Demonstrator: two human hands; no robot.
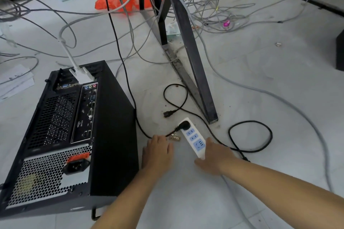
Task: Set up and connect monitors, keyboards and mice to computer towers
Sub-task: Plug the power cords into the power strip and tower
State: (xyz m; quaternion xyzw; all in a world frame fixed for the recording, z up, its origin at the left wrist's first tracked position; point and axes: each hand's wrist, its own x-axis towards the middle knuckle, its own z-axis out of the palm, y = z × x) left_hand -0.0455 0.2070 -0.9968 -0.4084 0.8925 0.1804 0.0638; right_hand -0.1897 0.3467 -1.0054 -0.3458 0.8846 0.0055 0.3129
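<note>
Computer tower (74,135), left hand (158,151) flat on floor (260,83), right hand (214,156) gripping power strip (193,137) near end, its fingertips hidden

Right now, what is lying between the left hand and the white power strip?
Between left hand and power strip: a small brass-coloured metal piece and a black cord, seen in the head view.

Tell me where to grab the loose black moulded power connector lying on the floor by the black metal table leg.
Probably pinch the black moulded connector body across its two sides from above: it lies flat on the grey floor, and its black cord leaves the right end.
</note>
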